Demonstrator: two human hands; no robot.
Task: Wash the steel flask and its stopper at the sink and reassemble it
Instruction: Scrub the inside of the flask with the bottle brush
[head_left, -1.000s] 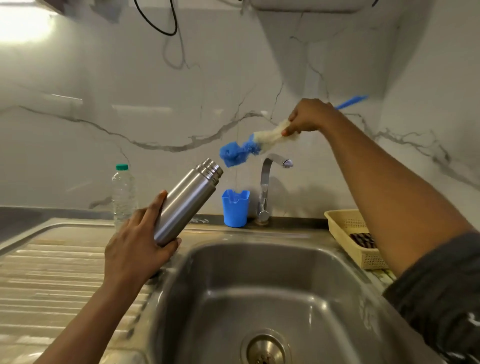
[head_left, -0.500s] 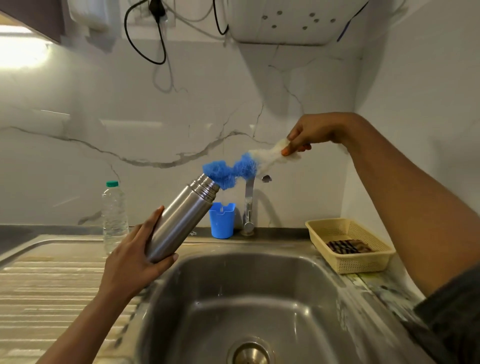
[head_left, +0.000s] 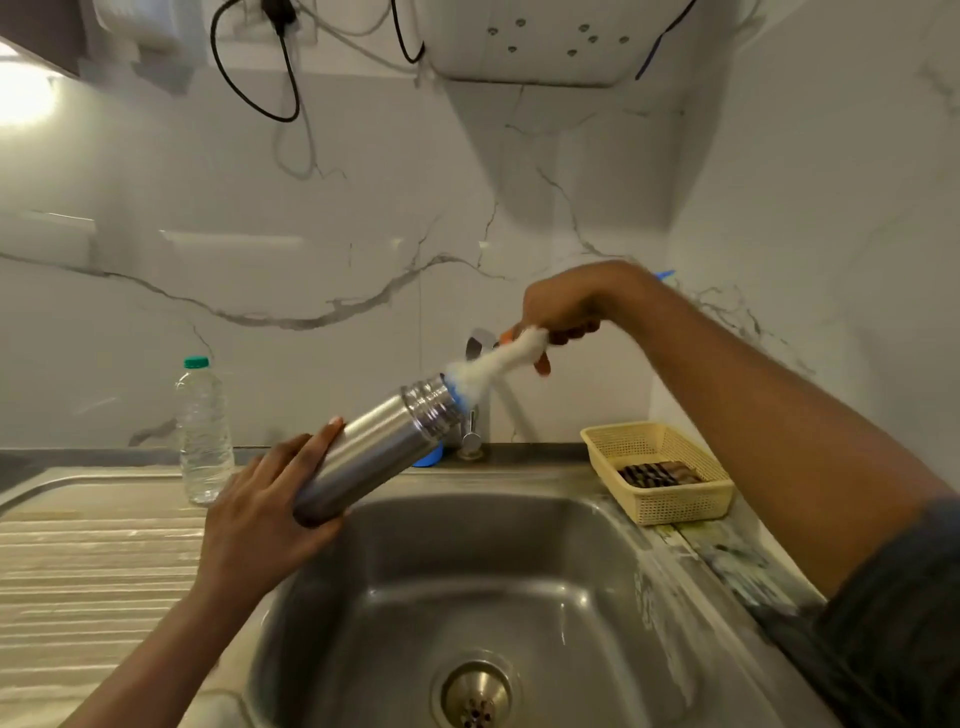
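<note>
left hand (head_left: 260, 512) curls its fingers round the base of the steel flask (head_left: 374, 452), held over the sink (head_left: 519, 551) edge with its mouth tilted toward two o'clock, where the brush (head_left: 496, 366), gripped in the right hand (head_left: 566, 312), enters it.

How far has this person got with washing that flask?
Done: the flask is open, its stopper off and out of sight. In hand: the left hand holds it tilted over the sink while the right hand holds a bottle brush entering its mouth. Left: rinsing, the stopper, reassembly.
</note>
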